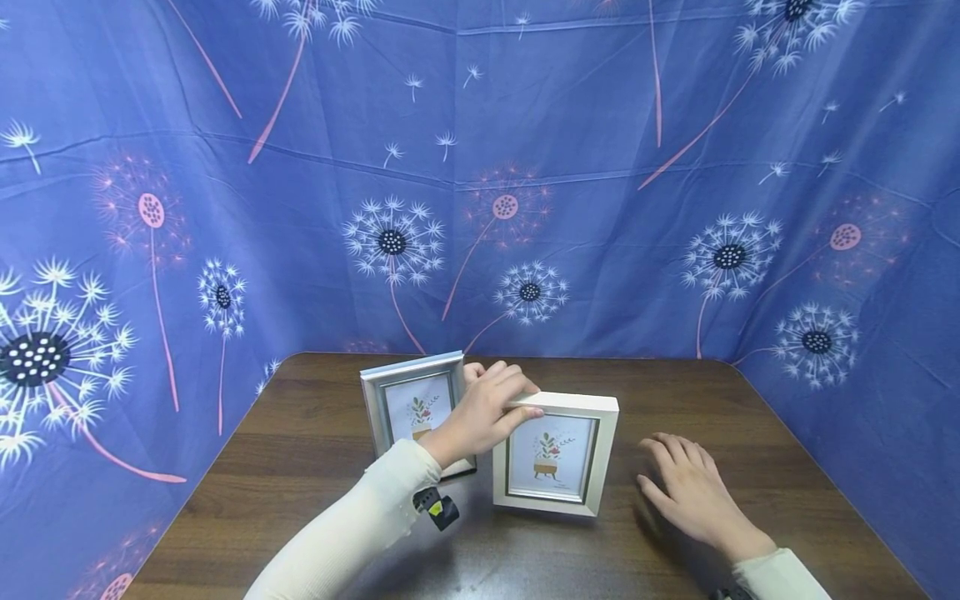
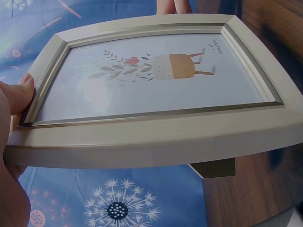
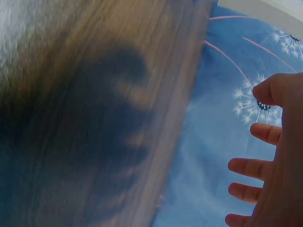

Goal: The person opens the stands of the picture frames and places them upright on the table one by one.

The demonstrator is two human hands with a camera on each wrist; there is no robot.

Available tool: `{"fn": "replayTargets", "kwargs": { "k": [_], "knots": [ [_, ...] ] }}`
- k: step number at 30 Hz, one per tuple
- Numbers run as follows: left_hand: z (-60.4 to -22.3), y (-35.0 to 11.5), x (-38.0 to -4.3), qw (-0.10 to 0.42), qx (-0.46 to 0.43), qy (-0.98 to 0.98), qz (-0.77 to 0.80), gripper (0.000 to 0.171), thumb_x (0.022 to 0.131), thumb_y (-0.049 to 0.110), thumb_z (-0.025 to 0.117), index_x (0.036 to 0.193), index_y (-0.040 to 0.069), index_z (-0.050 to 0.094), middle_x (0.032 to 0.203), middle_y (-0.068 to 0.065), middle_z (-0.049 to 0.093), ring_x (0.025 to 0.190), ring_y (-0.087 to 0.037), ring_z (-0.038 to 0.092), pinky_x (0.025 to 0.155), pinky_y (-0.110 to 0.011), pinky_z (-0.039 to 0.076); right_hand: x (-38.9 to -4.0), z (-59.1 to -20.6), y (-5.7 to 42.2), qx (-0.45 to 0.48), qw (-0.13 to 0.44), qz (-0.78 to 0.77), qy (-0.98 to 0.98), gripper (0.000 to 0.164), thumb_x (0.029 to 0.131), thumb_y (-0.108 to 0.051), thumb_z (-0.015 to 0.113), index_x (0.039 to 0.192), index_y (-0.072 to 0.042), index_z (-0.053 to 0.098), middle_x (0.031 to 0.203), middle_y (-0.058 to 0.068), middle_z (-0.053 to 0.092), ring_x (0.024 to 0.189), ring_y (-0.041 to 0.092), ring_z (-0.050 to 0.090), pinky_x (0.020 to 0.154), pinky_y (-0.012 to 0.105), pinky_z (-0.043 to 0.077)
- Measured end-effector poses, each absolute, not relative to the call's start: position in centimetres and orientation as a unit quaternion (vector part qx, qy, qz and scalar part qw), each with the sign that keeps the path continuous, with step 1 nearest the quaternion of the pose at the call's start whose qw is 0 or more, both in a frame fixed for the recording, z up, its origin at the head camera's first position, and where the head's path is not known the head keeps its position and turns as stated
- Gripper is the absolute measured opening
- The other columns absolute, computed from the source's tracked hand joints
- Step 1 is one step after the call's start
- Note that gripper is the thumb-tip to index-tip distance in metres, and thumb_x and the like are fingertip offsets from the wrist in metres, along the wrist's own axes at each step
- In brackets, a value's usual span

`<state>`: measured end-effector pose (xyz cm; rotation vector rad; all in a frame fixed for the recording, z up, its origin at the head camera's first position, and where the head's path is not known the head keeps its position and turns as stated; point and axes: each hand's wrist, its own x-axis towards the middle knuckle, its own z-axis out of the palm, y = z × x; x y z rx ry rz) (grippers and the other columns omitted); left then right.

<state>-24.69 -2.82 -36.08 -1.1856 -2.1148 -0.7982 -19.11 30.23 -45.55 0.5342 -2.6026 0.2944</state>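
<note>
A cream picture frame [image 1: 608,457] stands upright near the middle of the table, its print showing a potted plant with a red flower. My left hand [image 1: 491,406] grips the frame's top left corner, the thumb on the front and the fingers over the back. In the left wrist view the cream frame [image 2: 142,142] fills most of the picture, and a dark stand piece [image 2: 215,168] juts out behind it. To the right, my right hand [image 1: 690,492] hovers over the table with fingers spread and holds nothing; the right wrist view shows its loose fingers [image 3: 248,168].
A silver-grey picture frame [image 1: 380,417] with a similar print stands to the left, partly behind my left forearm. The brown wooden table [image 1: 285,467] ends at a blue dandelion-patterned cloth [image 1: 600,250] hung at the back and sides.
</note>
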Motion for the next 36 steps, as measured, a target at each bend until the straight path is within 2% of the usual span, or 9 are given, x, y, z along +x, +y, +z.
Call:
{"fn": "replayTargets", "kwargs": {
  "k": [27,36],
  "knots": [
    [-35.8,-2.7,-24.9,0.287,-0.439,-0.795,-0.305,0.018,0.089,0.024,0.073,0.099,0.013,0.065,0.091,0.005,0.061,0.083,-0.013,0.049,0.086,-0.047,0.028,-17.5,-45.8,27.5,0.250,0.230,0.113,-0.934,0.048,0.081,-0.030,0.073,0.121,-0.007,0.060,0.125,0.018,0.056,0.118,0.040,0.049,0.096,0.064,0.032],
    [-35.8,-2.7,-24.8,0.291,-0.437,-0.795,-0.303,0.018,0.089,0.025,0.072,0.100,0.013,0.064,0.092,0.006,0.061,0.083,-0.012,0.048,0.086,-0.044,0.027,-17.0,-46.0,26.7,0.266,0.230,0.113,-0.929,0.050,0.081,-0.032,0.074,0.120,-0.005,0.060,0.124,0.017,0.057,0.116,0.038,0.051,0.095,0.059,0.035]
  ]
}}
